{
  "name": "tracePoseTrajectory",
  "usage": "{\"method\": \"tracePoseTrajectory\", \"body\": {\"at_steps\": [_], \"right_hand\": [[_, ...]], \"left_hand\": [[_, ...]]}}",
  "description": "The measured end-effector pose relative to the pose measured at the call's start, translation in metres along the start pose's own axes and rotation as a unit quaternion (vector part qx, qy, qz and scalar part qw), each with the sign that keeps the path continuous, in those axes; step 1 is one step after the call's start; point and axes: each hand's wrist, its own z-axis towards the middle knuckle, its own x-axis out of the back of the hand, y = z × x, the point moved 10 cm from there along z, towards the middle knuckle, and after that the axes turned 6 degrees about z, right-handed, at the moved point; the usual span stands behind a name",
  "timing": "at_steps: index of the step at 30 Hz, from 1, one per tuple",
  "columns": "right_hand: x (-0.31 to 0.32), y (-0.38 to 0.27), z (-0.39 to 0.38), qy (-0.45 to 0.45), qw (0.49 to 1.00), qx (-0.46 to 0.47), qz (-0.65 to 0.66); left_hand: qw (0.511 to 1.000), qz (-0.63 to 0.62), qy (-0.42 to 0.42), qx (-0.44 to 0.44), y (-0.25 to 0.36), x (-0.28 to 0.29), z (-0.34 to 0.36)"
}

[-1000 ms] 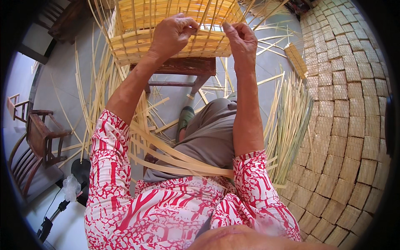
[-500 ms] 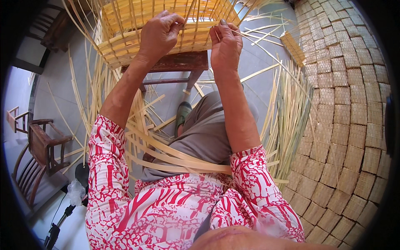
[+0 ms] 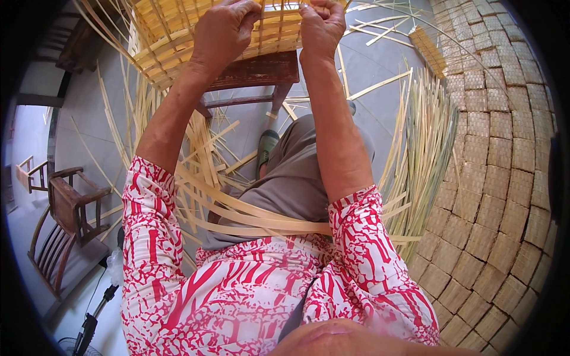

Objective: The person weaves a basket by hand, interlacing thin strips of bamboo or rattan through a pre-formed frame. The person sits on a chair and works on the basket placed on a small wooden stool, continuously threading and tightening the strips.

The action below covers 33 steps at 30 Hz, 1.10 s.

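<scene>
A partly woven bamboo basket (image 3: 169, 50) with upright ribs rests on a dark red-brown wooden stool (image 3: 264, 70) at the top of the view. My left hand (image 3: 222, 38) is closed at the basket's near wall, its thumb and fingers pinching the weave by a rib. A little to the right, my right hand (image 3: 322, 29) is also closed, fingertips pinched on a thin bamboo strip at the same wall. A long thin strip arcs away to the right beyond it. Both sets of fingertips are partly cut off by the frame's upper edge.
Pale bamboo strips (image 3: 267, 228) cross my lap. A bundle of long strips (image 3: 424, 142) lies to the right, beside rows of tan woven rectangular pieces (image 3: 493, 172). A small woven panel (image 3: 427, 50) lies farther off. Wooden chairs (image 3: 74, 199) stand left; loose strips litter the grey floor.
The view has tilted, so basket, stool and both hands sit higher in the picture. My hands keep their pinches at the wall; the thin strip on the right now arcs higher.
</scene>
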Motion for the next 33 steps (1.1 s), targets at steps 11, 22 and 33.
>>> {"method": "tracePoseTrajectory", "body": {"at_steps": [11,22,33], "right_hand": [[0.0,-0.005,0.007,-0.181,0.968,-0.082,-0.155],[-0.037,-0.027,-0.032,-0.348,0.907,0.071,-0.227],[-0.035,-0.024,-0.032,-0.351,0.923,0.02,-0.154]], "left_hand": [[0.997,0.058,-0.045,-0.022,0.006,-0.008,0.002],[0.995,-0.034,0.087,0.045,-0.016,0.074,-0.054],[0.967,-0.199,-0.045,0.15,-0.007,0.008,0.01]]}}
